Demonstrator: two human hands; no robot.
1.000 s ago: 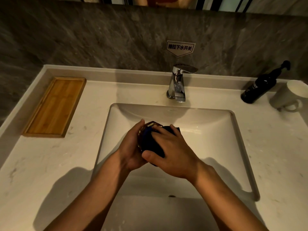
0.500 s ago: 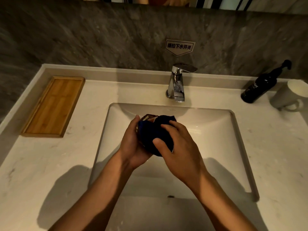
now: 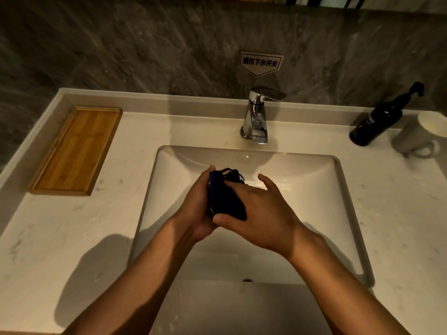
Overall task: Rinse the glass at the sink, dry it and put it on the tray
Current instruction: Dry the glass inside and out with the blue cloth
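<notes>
Over the sink basin (image 3: 314, 180) my left hand (image 3: 196, 209) cups the glass (image 3: 226, 171), which is almost wholly wrapped in a dark blue cloth (image 3: 225, 201); only a bit of its rim shows at the top. My right hand (image 3: 261, 213) presses the cloth against the glass from the right, thumb underneath and fingers spread over it. The wooden tray (image 3: 75, 151) lies on the counter at the far left, with nothing on it.
A chrome faucet (image 3: 256, 117) stands behind the basin, with no water running. A dark pump bottle (image 3: 377, 122) and a white mug (image 3: 420, 134) sit at the back right. The pale stone counter (image 3: 72, 238) surrounds the basin; a grey stone wall rises behind.
My right hand has shifted around the cloth-covered glass, its fingers now spread more over the top. Both hands stay above the basin.
</notes>
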